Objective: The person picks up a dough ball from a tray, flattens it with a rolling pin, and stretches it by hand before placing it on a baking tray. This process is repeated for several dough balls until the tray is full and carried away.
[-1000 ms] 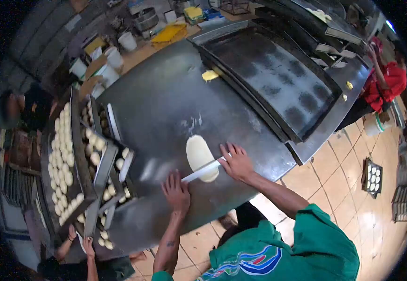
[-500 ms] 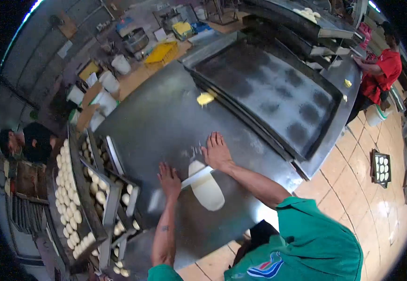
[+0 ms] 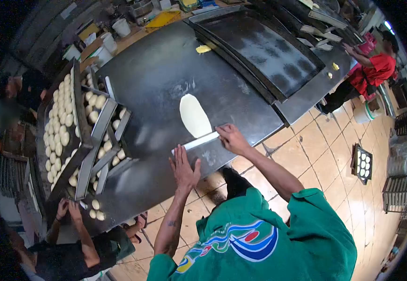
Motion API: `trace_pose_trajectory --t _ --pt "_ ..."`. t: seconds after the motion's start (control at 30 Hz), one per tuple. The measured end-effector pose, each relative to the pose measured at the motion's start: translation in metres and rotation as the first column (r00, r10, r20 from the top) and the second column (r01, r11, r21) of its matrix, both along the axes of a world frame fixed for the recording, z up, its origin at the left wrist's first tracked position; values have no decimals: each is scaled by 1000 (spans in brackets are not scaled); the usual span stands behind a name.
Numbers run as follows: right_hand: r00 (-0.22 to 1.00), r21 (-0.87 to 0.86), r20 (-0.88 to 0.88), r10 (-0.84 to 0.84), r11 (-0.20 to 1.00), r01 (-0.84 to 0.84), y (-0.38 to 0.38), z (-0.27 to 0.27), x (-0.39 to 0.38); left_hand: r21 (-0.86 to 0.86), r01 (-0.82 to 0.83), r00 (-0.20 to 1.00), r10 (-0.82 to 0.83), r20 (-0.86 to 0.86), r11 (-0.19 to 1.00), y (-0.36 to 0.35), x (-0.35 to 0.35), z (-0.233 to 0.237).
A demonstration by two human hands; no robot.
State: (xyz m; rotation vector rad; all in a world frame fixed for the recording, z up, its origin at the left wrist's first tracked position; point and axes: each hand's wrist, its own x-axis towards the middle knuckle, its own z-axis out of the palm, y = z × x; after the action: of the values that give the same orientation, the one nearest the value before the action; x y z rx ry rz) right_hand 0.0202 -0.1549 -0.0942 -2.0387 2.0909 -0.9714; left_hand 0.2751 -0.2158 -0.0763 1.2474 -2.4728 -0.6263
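Observation:
A white rolling pin (image 3: 199,141) lies across the near end of a long, flat oval of pale dough (image 3: 194,114) on the dark metal table. My left hand (image 3: 184,169) rests at the pin's left end, its fingers stretched out and the thumb apart. At the other end, my right hand (image 3: 232,139) has its fingers bent around the tip of the pin. Faint flour marks show on the metal just beyond the dough and near the pin.
Stacked trays of dough balls (image 3: 60,126) stand at the left. Large dark baking trays (image 3: 269,47) lie at the back right, beside a yellow lump (image 3: 203,48). A co-worker's hands (image 3: 67,208) are by loose dough balls (image 3: 96,210); another person in red (image 3: 381,65) stands far right.
The pin has come towards me, from across the dough to its near end. My right hand's fingers have gone from flat to bent. The view has tilted, and a co-worker shows at lower left.

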Motion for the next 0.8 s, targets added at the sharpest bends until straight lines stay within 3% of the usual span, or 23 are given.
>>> trace_pose_trajectory --t 0.03,0.07,0.13,0.2,0.27,0.37,0.43,0.47,0.53,0.67,0.73,0.8 --pt "997 59 65 36 997 -40 1 4 -1 19 -6 997 7 -79 1000 1 3 -1" --pt "997 -42 58 43 998 -40 0 6 5 16 -13 996 14 -84 1000 2 5 -1" --pt "994 -2 105 -21 1000 22 -3 1 45 -41 -89 961 76 -265 995 -3 -1 -4" --pt "957 -111 274 98 991 -70 -8 -21 102 -55 -89 971 74 -225 995 -21 -3 -10" --pt "974 -167 126 191 972 -169 -7 29 124 -131 -105 991 92 -100 986 -53 5 -24" --pt "947 -117 282 151 986 -122 -26 23 69 -80 -243 970 242 -31 967 -104 18 -15" --pt "954 -106 293 -59 990 94 -49 8 16 -179 -264 963 270 5 948 -128 9 -4" --pt "953 -107 300 -37 992 73 -63 3 -8 -175 -251 968 249 -34 952 -138 -3 2" --pt "961 -70 218 -171 979 190 -95 -5 -45 -140 -194 974 173 -149 971 -156 -37 1" --pt "986 -26 165 -17 999 21 -167 -13 -62 -65 -142 979 131 -155 988 -186 -112 -20" --pt "992 103 100 80 991 -90 -196 -12 -61 -215 -79 996 67 -61 973 -200 -130 -26" --pt "985 93 58 160 982 -165 -220 -16 -65 -204 -58 997 48 -56 977 -204 -135 -24"
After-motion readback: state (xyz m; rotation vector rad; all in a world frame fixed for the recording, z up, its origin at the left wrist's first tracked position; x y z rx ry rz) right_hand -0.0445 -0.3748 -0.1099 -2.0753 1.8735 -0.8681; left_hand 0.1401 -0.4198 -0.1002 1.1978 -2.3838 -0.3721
